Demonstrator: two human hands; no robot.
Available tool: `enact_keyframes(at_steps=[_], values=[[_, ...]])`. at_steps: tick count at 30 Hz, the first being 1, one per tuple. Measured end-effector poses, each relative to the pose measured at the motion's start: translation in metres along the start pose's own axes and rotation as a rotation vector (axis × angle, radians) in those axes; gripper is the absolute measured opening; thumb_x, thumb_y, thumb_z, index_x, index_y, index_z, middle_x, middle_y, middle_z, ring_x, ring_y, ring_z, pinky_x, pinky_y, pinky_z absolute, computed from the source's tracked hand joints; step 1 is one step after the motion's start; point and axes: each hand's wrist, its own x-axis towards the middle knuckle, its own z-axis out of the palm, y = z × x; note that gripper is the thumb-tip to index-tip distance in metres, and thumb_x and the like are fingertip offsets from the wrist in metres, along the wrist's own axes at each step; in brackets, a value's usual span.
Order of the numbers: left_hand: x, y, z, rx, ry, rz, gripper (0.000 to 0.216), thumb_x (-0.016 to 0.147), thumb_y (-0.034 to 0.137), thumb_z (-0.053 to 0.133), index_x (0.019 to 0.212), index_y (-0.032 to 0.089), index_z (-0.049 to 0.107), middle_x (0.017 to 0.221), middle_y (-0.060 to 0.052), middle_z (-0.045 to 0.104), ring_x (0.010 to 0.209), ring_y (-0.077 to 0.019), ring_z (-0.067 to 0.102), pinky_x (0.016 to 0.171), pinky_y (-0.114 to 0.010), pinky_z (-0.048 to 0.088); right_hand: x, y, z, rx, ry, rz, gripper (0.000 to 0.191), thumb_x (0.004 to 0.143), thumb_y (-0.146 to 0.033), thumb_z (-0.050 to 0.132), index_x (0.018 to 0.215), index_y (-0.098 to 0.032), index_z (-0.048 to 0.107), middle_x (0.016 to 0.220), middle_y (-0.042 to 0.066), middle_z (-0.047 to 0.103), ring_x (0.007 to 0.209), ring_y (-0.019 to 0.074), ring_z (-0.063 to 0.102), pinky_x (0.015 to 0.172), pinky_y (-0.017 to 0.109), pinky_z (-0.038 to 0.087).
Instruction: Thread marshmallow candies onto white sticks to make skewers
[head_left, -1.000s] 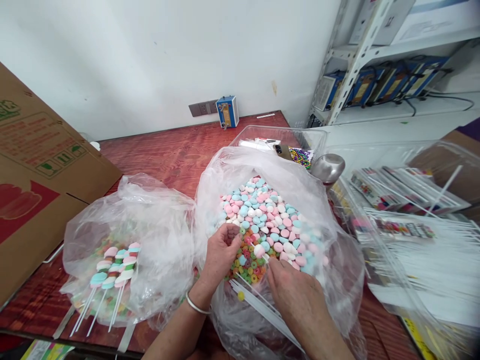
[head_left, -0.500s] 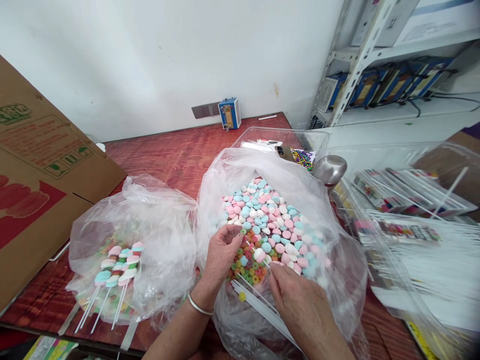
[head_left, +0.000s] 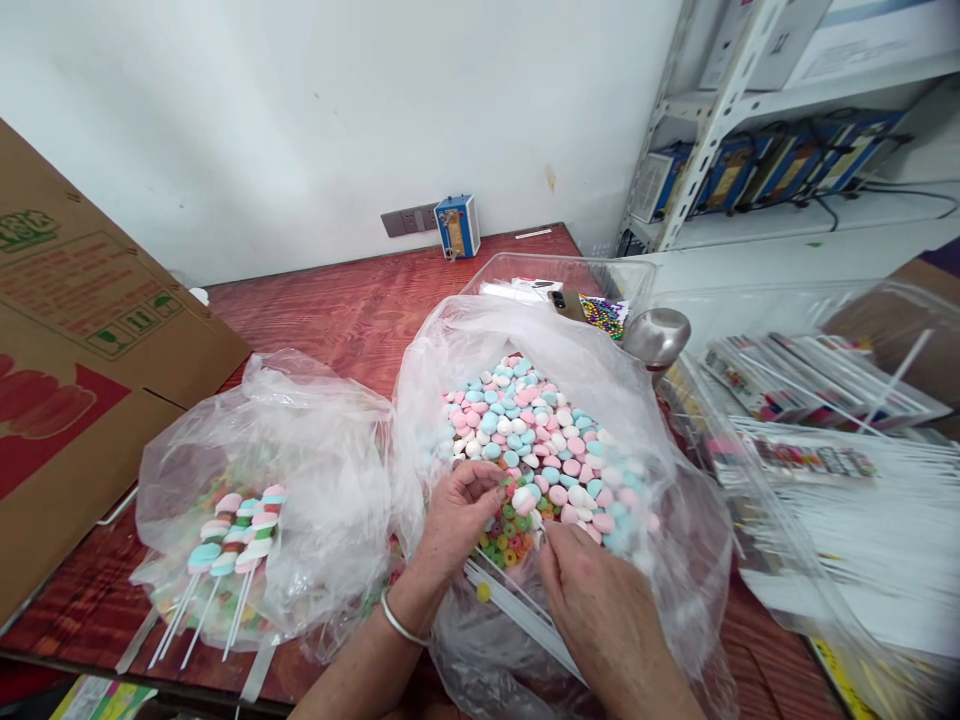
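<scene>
My right hand pinches a white stick that carries a pink-and-white marshmallow. Close to the stick's far end, my left hand has thumb and fingers pressed together on a small gummy ring, partly hidden by the fingertips. Both hands are over an open plastic bag full of pink, blue and white marshmallows. Coloured gummy rings lie in a heap below the hands. More white sticks rest at the bag's near side.
Left of me, finished-looking candy skewers lie on another plastic bag of gummy rings. A cardboard box stands at far left. To the right are a metal scoop, a clear bin of sticks and a shelf.
My left hand has moved right and slightly down, bringing the gummy ring to the stick. My right hand stays nearly in place, still holding the stick.
</scene>
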Motion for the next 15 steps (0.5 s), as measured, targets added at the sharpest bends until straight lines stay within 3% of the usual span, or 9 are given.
enact_keyframes(at_steps=[4,6,9,12,15], values=[[-0.007,-0.003,0.011,-0.245,0.01,-0.122,0.028,0.068,0.034,0.082,0.087,0.018,0.07,0.094,-0.004,0.073,0.088,-0.0176,0.068,0.082,-0.029,0.054,0.001,-0.001,0.013,0.065,0.072,-0.01,0.032,0.095,-0.014,0.042,0.115,-0.021,0.065,0.099,0.005,0.072,0.074,0.0192,0.071,0.055,0.026,0.044],[-0.01,-0.002,0.015,-0.36,0.061,-0.132,0.028,0.069,0.036,0.081,0.083,0.017,0.066,0.089,-0.003,0.071,0.086,-0.0164,0.067,0.08,-0.029,0.054,0.0,0.003,0.022,0.131,0.122,0.0,0.039,0.097,-0.015,0.039,0.129,-0.025,0.06,0.107,0.005,0.072,0.079,0.0192,0.072,0.057,0.025,0.047],[-0.012,0.003,0.019,-0.434,0.117,-0.112,0.03,0.07,0.035,0.082,0.084,0.018,0.062,0.08,0.0,0.067,0.075,-0.0128,0.065,0.07,-0.024,0.053,-0.006,0.01,0.036,0.28,0.167,-0.027,0.038,0.101,-0.021,0.034,0.127,-0.024,0.061,0.114,0.007,0.072,0.095,0.0205,0.072,0.069,0.025,0.053],[-0.015,0.006,0.026,-0.464,-0.009,-0.187,0.034,0.076,0.041,0.078,0.094,0.015,0.065,0.086,-0.005,0.068,0.077,-0.0141,0.065,0.072,-0.026,0.052,-0.014,0.015,0.046,0.352,0.157,-0.055,0.038,0.101,-0.024,0.031,0.119,-0.019,0.064,0.116,0.011,0.073,0.094,0.0222,0.072,0.072,0.027,0.054],[-0.021,0.002,0.037,-0.465,-0.073,-0.246,0.038,0.077,0.048,0.075,0.087,0.013,0.068,0.084,-0.008,0.069,0.077,-0.0164,0.065,0.073,-0.027,0.052,-0.019,0.015,0.052,0.379,0.14,0.015,0.04,0.101,-0.024,0.029,0.121,-0.02,0.063,0.109,0.012,0.075,0.088,0.0241,0.073,0.068,0.029,0.054]])
